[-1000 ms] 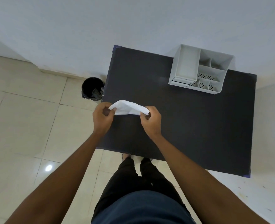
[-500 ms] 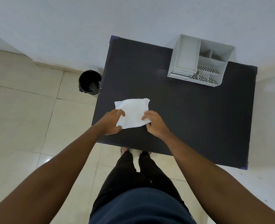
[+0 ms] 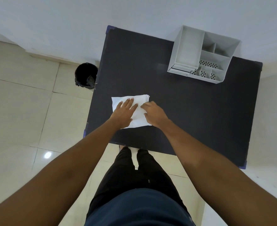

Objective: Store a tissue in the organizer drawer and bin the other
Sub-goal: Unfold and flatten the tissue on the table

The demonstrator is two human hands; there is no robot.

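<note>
— While I look down from the head camera, what takes up most of the view?

— Pale floor tiles [image 3: 20, 111] and a white wall [image 3: 69, 22]; against them the dark table [image 3: 191, 119] fills the middle; I stand at its near edge, dark trousers [image 3: 134, 176] below.

— And on the table?

— At the far right corner stands the white organizer [image 3: 202, 54], upright; its long tray compartment is on the left, smaller cells with perforated floors on the right; the drawer [image 3: 181, 69] sits low at its near left face, and I cannot tell whether it is pulled out at all.

— Off the table?

— A black bin [image 3: 85, 75] on the floor, just beside the table's left edge, lined with a dark bag.

— Where is the tissue?

— One white tissue [image 3: 139, 115] lies flat on the table, near the left front; well apart from the organizer.

— The grip on each side?

— My left hand [image 3: 124, 114] lies flat on the tissue, fingers spread and released, pressing rather than grasping; my right hand [image 3: 154, 113] rests on the tissue's right part with fingers curled, tips touching the paper; whether it pinches a fold I cannot tell.
</note>
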